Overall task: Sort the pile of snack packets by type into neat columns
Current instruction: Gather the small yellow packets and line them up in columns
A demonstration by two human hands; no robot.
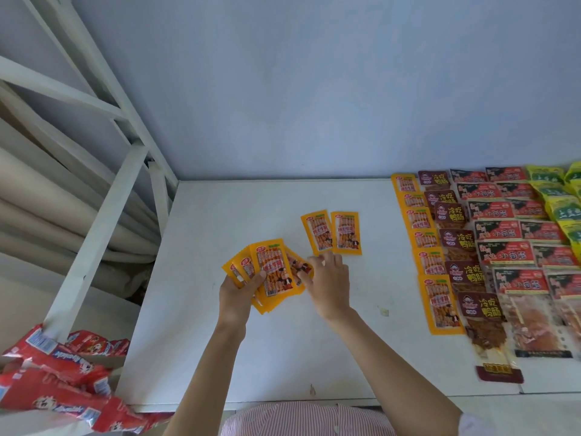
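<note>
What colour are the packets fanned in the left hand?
Orange-yellow, with red print; the fanned packets show in the head view.

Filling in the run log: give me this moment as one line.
left hand: holds fanned orange packets | right hand: pinches one from fan | two orange packets on table

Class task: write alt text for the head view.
A left hand holds a fan of orange packets over a white table; the right hand reaches beside it. Two orange packets lie ahead; sorted columns fill the right.
</note>
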